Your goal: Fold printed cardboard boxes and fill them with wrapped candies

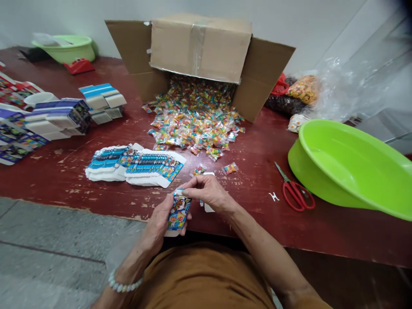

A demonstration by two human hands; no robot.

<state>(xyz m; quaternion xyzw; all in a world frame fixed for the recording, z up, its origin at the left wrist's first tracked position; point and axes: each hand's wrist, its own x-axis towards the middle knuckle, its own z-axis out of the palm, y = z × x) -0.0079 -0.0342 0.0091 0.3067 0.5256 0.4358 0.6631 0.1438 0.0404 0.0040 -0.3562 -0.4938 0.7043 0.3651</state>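
**A:** What do the hands have hold of?

**B:** The left hand [157, 227] grips a small printed carton [178, 212] from below, its fingers closed around the side. The right hand [206, 191] comes over the top, with its fingertips [189, 182] pinched firmly on the carton's white upper edge.

**A:** Where is the carton?

**B:** Held up in both hands, over the near edge of the worn red table [64, 180], in front of the person's brown shirt [199, 279].

**A:** What lies closest?

**B:** Just beyond the hands are two fanned stacks of flat blue-and-white cartons [135, 165] and a couple of loose candy packets [230, 168]. Farther on, many more packets [193, 116] spill from a tipped cardboard box [199, 47].

**A:** And to the right?

**B:** Red-handled scissors [294, 193] lie beside a tilted green plastic basin [347, 165]. On the left, more printed cartons [58, 120] sit in piles.
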